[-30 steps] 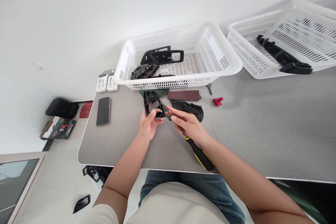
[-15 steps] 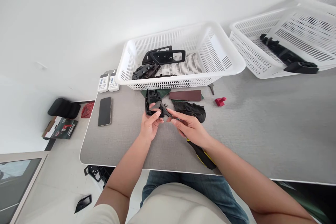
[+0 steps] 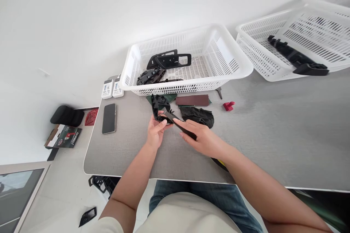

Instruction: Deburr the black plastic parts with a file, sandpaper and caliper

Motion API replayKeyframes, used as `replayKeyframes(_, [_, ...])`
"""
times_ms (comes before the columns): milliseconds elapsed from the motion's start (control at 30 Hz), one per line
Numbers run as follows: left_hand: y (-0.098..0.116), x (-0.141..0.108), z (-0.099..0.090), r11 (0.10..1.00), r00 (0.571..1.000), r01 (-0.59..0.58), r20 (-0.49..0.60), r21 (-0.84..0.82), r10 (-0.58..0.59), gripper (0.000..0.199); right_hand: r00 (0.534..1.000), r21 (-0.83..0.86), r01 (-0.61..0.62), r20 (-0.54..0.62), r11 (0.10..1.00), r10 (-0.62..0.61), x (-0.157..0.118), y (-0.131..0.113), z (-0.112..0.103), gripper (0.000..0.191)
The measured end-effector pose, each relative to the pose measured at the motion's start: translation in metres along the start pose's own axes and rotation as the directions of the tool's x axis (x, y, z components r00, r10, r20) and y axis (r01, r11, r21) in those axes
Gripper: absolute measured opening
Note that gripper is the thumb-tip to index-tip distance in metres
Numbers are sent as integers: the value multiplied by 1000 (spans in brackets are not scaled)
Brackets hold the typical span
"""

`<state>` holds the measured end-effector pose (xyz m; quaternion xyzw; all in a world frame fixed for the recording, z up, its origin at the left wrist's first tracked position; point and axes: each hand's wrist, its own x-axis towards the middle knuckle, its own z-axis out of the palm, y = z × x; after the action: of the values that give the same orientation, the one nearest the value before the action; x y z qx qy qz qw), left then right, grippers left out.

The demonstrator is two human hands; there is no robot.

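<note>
Since a moment earlier, the right hand (image 3: pixel 204 142) has dropped lower and outward, and the black plastic trim frame (image 3: pixel 159 107) has tipped over further onto its side. The frame sits just in front of the near rim of the white plastic basket (image 3: pixel 188 89), above the counter (image 3: pixel 273 145), held up by the left hand (image 3: pixel 156 131), whose fingers curl around its lower edge. The right hand is closed around a screwdriver (image 3: pixel 175 121), and only a yellow-and-black end of the handle shows past the palm. The screwdriver's long axis runs from lower right up to the left, toward the basket, and its tip reaches into the frame's lower edge. The left hand is the nearer to the frame, touching it directly.
</note>
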<state>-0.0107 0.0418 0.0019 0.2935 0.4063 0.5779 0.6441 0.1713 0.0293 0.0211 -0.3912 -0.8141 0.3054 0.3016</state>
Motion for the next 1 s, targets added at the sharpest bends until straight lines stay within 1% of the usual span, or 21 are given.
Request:
replayKeyframes(67, [0, 1, -1, 1000, 1000, 15, 5, -8, -15, 41, 1000, -8, -5, 20, 1000, 5, -1, -1, -3, 47])
replayKeyframes(167, [2, 1, -1, 999, 999, 41, 9, -11, -41, 41, 992, 45, -23, 124, 999, 18, -6, -4, -9, 48])
replayKeyframes(233, [2, 1, 0, 999, 999, 49, 14, -7, -48, 42, 982, 77, -79, 180, 994, 64, -12, -6, -13, 50])
replayKeyframes(333, [0, 0, 1, 999, 999, 42, 23, 14, -42, 44, 963, 88, -174, 224, 981, 150, -19, -10, -15, 51])
replayKeyframes(400, [-2, 0, 2, 999, 999, 32, 24, 29, -33, 45, 954, 80, -197, 243, 977, 172, -22, -11, -15, 51])
replayKeyframes(500, [-6, 0, 3, 999, 1000, 22, 22, 42, -23, 47, 951, 60, -213, 242, 975, 192, -26, -11, -14, 52])
replayKeyframes(600, [-8, 1, 3, 998, 999, 11, 32, 62, -13, 47, 956, 75, -233, 202, 970, 214, -34, -8, -12, 50])
replayKeyframes(733, [-9, 2, 3, 998, 999, 3, 44, 63, -6, 47, 973, 116, -195, 150, 974, 177, -39, -6, -11, 49])
replayKeyframes(900, [-8, 2, 5, 998, 1000, -12, 28, 60, 10, 48, 964, 88, -221, 173, 971, 204, -34, -9, -10, 51])
replayKeyframes(1000, [-6, 2, 4, 999, 1000, -19, 11, 42, 18, 50, 965, 190, -237, 160, 953, 208, -39, -8, -10, 49])
